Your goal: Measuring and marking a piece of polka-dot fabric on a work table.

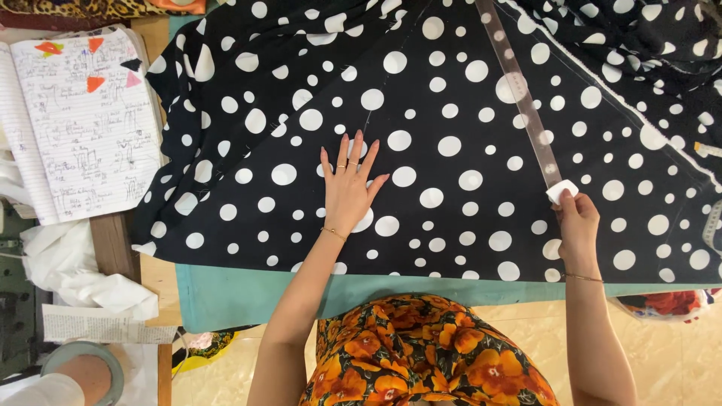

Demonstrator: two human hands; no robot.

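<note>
Head view: marking looks under way on the black polka-dot fabric (451, 135) spread across the teal table (241, 293), left hand (347, 192) pressed flat with fingers spread. Right hand (577, 225) pinches white chalk (562, 191) at the clear ruler's (519, 98) near end; drawing cleanly likely needs the cloth held taut.

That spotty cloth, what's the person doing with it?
A person is leaning over a table with a black fabric with white dots spread flat on it. Their left hand presses flat on the cloth, fingers spread. Their right hand pinches a small white piece, probably chalk, at the end of a clear ruler lying slantwise across the cloth. An open notebook with handwriting and sketches lies to the left.
</note>
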